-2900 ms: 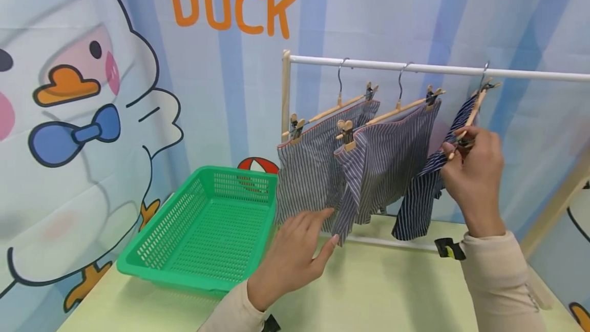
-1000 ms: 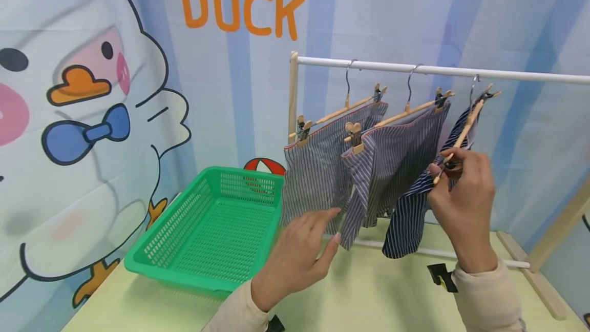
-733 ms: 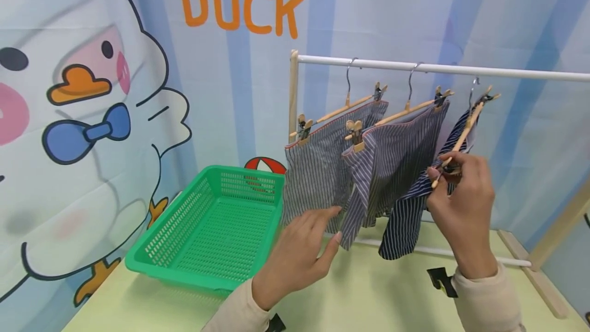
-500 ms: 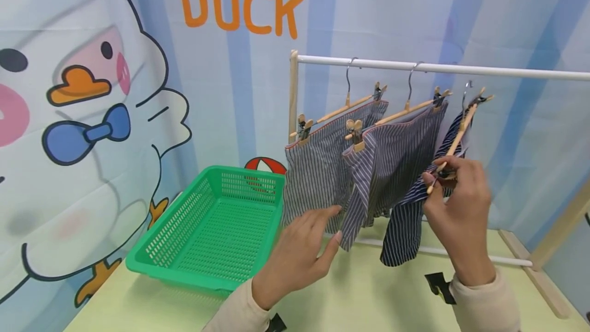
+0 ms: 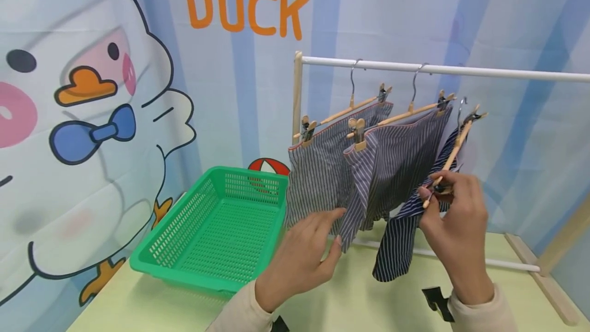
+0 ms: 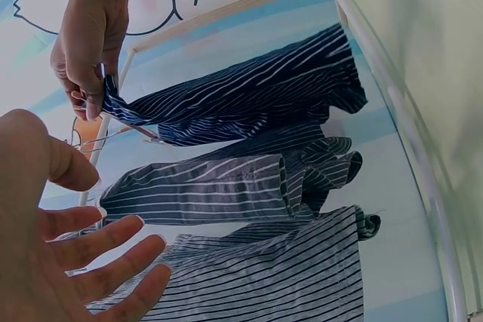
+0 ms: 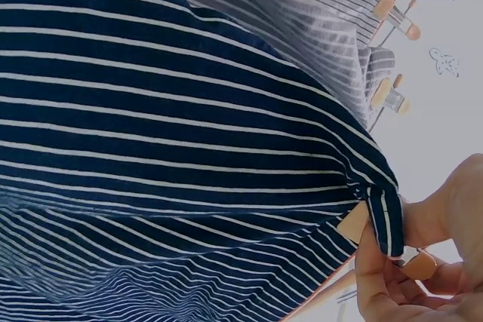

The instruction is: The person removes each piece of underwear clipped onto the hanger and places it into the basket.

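Note:
My right hand (image 5: pixel 458 229) pinches the near clip end of a wooden clip hanger (image 5: pixel 454 150) together with the waistband of navy white-striped shorts (image 5: pixel 396 250). That hanger's metal hook (image 5: pixel 461 109) is off the rail, below and in front of it. The right wrist view shows the shorts' waistband bunched at my fingers. My left hand (image 5: pixel 299 257) has its fingers spread and holds nothing. In the head view it is by the lower edges of grey striped shorts (image 5: pixel 318 181) and purplish-grey striped shorts (image 5: pixel 392 168); whether it touches them is unclear.
A white rail (image 5: pixel 498 72) on a wooden frame carries the two other hangers. Left of the rack, a green plastic basket (image 5: pixel 221 240) stands on the pale table (image 5: pixel 350 306). A printed duck curtain hangs behind.
The right hand has drawn the hanger and navy shorts left, down and toward me; its hook has come off the rail. The left hand has barely moved.

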A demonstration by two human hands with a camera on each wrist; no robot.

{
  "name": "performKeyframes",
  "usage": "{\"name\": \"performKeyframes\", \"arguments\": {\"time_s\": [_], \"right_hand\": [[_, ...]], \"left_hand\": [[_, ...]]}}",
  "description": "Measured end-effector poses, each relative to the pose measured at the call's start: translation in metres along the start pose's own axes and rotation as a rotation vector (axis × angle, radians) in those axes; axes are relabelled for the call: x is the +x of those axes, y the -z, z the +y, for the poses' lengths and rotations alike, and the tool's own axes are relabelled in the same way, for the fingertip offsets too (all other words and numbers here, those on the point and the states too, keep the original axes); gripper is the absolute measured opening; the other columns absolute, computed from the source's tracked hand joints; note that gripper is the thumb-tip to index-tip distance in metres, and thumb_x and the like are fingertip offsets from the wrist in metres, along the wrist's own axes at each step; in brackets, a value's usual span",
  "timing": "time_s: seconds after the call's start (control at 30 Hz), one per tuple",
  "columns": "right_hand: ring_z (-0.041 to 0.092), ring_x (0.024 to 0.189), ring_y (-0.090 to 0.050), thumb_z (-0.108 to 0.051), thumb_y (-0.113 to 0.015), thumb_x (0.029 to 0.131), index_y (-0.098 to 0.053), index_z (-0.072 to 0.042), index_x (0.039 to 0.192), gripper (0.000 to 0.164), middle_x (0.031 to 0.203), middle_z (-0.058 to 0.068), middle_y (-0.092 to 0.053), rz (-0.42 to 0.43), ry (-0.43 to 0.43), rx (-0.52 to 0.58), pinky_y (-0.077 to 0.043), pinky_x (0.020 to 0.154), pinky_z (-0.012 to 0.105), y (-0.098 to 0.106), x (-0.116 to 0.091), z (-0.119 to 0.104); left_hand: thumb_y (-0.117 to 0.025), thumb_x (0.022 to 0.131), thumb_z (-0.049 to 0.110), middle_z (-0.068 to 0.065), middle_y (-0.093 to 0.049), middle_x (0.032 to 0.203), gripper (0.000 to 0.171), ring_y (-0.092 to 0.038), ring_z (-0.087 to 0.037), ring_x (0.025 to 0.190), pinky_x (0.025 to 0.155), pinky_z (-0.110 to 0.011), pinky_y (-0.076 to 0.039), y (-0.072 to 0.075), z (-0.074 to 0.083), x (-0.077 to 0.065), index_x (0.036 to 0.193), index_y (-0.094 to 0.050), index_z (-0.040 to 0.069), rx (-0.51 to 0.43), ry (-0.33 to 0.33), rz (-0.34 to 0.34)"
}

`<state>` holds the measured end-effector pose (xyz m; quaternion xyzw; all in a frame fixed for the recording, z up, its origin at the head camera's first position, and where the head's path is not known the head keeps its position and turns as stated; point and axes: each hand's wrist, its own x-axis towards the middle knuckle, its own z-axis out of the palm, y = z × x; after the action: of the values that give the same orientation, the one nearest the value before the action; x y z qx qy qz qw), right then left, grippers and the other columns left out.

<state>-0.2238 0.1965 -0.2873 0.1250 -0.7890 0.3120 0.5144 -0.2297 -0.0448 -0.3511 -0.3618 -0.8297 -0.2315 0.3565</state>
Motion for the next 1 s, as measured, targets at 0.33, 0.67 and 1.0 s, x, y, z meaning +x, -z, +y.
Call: {"name": "performKeyframes", "arguments": {"time_s": [0.33,0.67,1.0], "right_hand": [[-0.011,0.090,-0.045,0.017,-0.070,0.079,-0.062,0.011,0.107,0.030,0.099,0.024,-0.059,0.040,0.017,0.050,-0.036,0.080,-0.005,-0.010,-0.018,0.000],[-0.012,0.088,-0.046,0.018,-0.072,0.077,-0.062,0.010,0.107,0.032,0.099,0.022,-0.059,0.046,0.003,0.060,-0.037,0.079,-0.004,-0.017,-0.031,-0.003],[-0.011,0.088,-0.047,0.017,-0.073,0.077,-0.062,0.009,0.106,0.032,0.099,0.020,-0.059,0.022,0.018,0.080,-0.040,0.077,-0.003,-0.026,-0.035,-0.007]], "left_hand": [[-0.059,0.096,0.020,-0.004,-0.065,0.131,0.042,-0.063,-0.018,0.120,0.098,-0.033,-0.054,0.001,0.000,0.000,0.136,-0.056,0.006,-0.023,0.012,-0.019],[-0.059,0.096,0.018,-0.005,-0.065,0.131,0.042,-0.064,-0.018,0.120,0.099,-0.033,-0.054,0.000,-0.001,0.001,0.137,-0.055,0.007,-0.028,0.009,-0.022],[-0.060,0.096,0.019,-0.005,-0.065,0.130,0.042,-0.064,-0.019,0.119,0.098,-0.033,-0.055,0.001,-0.003,0.001,0.136,-0.056,0.006,-0.010,0.001,-0.003]]}}
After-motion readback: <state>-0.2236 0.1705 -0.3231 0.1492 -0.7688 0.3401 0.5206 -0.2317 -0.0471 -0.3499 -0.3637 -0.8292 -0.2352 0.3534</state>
